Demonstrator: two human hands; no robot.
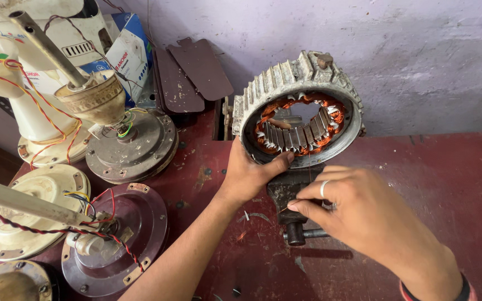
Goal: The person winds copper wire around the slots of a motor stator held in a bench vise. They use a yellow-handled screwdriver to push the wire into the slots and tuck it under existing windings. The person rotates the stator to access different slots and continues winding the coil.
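I see a worn dark-red table [430, 184] filling the view, with a pale lilac plastered wall [408, 56] at its far edge. On the left of the table lie several round ceiling-fan motor housings [132, 146], cream and grey metal, trailing red and yellow wires. Far of centre, a grey ribbed metal motor stator ring with copper windings [301, 108] stands upright, clamped in a small dark bench vise [290, 192] at mid-table. Dark brown fan blades [193, 72] lean against the wall just left of it. My left hand [249, 175] grips the near-left rim of the stator, thumb pressed against its lower edge. My right hand [364, 214], wearing a silver ring, hovers just near of the vise, its fingers [302, 205] pinching a thin copper wire [309, 173] that runs up toward the windings.
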